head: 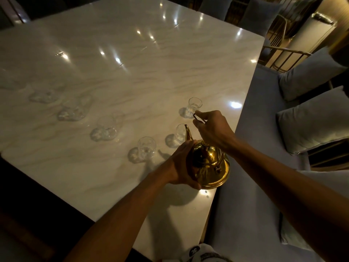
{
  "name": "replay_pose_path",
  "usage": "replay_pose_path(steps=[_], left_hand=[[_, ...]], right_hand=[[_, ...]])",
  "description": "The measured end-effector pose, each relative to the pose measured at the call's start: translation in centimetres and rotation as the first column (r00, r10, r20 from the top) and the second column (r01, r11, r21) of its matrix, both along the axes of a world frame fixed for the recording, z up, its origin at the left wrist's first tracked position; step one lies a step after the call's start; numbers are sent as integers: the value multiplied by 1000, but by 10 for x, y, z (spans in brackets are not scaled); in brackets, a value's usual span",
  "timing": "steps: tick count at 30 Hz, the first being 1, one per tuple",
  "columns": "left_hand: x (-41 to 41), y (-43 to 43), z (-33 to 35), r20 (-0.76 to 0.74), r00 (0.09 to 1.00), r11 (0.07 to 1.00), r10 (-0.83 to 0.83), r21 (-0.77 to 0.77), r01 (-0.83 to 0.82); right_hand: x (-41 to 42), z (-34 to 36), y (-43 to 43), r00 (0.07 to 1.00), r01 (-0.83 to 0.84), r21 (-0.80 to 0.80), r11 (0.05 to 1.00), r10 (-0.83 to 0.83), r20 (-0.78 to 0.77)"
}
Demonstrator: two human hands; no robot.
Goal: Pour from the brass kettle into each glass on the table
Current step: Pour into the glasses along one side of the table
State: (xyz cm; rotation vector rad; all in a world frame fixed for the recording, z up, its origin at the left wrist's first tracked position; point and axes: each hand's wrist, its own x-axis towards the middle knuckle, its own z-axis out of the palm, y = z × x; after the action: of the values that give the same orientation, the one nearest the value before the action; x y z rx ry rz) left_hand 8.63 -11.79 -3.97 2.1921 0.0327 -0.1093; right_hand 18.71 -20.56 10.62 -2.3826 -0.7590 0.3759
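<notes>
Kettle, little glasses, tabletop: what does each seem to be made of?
Kettle: polished yellow metal, likely brass; it reflects the light in sharp golden highlights. Glasses: clear glass, maybe crystal or plastic; the table shows through them and they throw bright patterned shadows. Table: glossy pale stone, marble or an imitation; soft grey veins and mirror-like light spots.

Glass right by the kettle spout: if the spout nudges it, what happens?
Likely tips: the glass looks tall and narrow. Probably slides easily too, since the table is glossy. Thin clear walls suggest it is fragile; a knock from the brass kettle could chip it.
</notes>
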Motion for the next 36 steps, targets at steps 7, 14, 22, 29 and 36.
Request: replay_pose_path(steps=[7,14,22,29,36], left_hand=[[-35,12,-6,-35,994,994,106,-16,-106],[-75,20,-11,-78,977,976,197,-82,-204],[-97,23,-9,-87,964,943,251,-202,-264],[-99,29,-8,-58,968,929,243,-275,-249],[-97,32,-10,-84,970,916,228,-318,-243]], right_hand=[[-29,1,25,994,-107,9,994,108,-11],[-48,-13,56,973,-226,-81,971,221,-67],[-61,-19,82,961,-255,-196,947,227,-156],[-65,-16,95,961,-248,-230,941,210,-178],[-61,-18,101,957,-255,-216,942,214,-196]])
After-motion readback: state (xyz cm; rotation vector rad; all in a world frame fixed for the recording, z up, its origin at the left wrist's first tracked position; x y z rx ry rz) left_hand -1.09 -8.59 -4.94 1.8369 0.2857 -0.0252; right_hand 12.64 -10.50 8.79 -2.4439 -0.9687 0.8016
